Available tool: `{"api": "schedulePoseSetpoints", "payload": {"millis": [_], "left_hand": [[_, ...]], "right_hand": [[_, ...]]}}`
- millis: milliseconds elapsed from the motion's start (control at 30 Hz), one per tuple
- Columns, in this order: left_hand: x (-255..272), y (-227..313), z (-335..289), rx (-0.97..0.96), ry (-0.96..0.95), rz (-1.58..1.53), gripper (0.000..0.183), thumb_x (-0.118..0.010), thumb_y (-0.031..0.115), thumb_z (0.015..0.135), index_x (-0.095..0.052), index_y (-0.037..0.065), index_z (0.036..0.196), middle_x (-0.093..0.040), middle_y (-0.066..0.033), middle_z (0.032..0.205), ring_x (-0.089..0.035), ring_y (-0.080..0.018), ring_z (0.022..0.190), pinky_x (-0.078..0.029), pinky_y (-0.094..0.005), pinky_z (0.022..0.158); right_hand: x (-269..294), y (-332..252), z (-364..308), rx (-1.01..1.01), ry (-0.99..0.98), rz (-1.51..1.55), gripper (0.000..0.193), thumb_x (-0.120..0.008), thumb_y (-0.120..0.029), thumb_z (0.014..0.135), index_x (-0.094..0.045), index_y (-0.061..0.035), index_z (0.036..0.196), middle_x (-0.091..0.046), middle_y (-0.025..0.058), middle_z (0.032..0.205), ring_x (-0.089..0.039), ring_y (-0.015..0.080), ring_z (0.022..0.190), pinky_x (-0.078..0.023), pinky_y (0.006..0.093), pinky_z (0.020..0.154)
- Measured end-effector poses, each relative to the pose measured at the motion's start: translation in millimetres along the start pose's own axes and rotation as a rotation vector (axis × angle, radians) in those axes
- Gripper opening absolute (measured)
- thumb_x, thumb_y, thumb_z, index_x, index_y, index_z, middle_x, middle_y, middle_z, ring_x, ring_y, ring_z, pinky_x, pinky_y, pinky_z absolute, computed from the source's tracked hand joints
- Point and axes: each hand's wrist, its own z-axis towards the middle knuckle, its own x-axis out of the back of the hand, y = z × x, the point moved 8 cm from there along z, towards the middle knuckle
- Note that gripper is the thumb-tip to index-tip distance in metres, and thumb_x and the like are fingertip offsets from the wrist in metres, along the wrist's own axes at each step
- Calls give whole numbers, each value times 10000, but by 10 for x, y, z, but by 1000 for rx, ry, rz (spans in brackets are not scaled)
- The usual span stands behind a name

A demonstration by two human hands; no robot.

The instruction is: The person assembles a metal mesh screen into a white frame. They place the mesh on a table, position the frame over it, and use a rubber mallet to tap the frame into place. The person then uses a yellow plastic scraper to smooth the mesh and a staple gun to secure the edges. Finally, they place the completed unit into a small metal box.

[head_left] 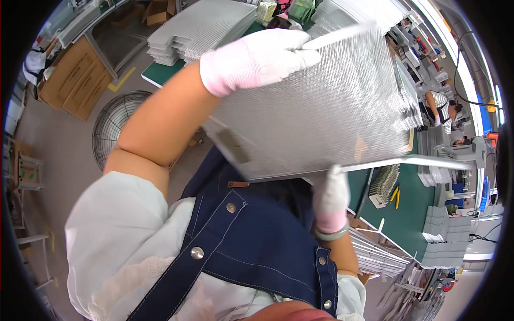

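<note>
A silver mesh panel [316, 117] with a thin metal frame is tilted up in front of my body. My left hand [262, 59], in a white glove with a pink cuff, is closed on the panel's far upper edge. At the near lower edge, my right hand [330, 198] grips the frame, its thumb up along the edge and its other fingers hidden behind the panel. A pale metal frame strip [428, 160] reaches out to the right from the panel's near edge; I cannot tell whether it is joined on.
Stacked mesh sheets [203, 27] lie at the far left of the green table [409, 214]. On its right part are a row of small metal pieces [384, 184] and yellow-handled pliers [395, 197]. A floor fan [118, 120] stands left. A co-worker [441, 109] is at the right.
</note>
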Motion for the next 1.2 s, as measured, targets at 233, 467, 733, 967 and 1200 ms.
{"api": "schedulePoseSetpoints", "payload": {"millis": [233,467,733,967,1200], "left_hand": [[-631,-362,-95,108,-594,331,420,-539,402,979,-627,-3,1051,-629,-119,825,-615,-226,797,-476,-359,753],[-917,-160,-186,189,-748,453,406,-567,376,947,-642,18,1124,-646,-104,845,-633,-209,823,-490,-335,780],[-1119,25,-160,85,-785,251,308,-625,307,926,-632,38,1077,-653,-105,863,-634,-244,843,-487,-358,788],[-1176,24,-243,-60,-668,327,298,-552,326,957,-604,33,980,-640,-176,857,-639,-334,851,-487,-416,769],[-1130,118,-262,-231,-426,515,332,-553,364,955,-587,34,951,-632,-159,770,-640,-368,756,-514,-443,689]], "right_hand": [[-244,91,-805,0,-1199,-677,540,-490,-345,1026,-493,89,1348,-536,259,1357,-520,341,1266,-383,393,1089],[-653,-1753,-647,1240,-417,-1094,320,-613,-232,941,-639,9,1150,-677,190,899,-670,335,834,-532,399,766],[-872,-1313,249,834,-556,-1424,289,-573,-343,949,-615,-66,878,-650,154,766,-645,361,756,-515,445,678],[-698,-1151,279,683,-657,-1212,278,-565,-314,956,-593,-53,867,-654,136,786,-641,370,767,-506,443,683],[-542,-1259,132,1181,-342,-1577,307,-603,-368,930,-577,-93,796,-608,113,673,-623,322,628,-492,432,575]]}}
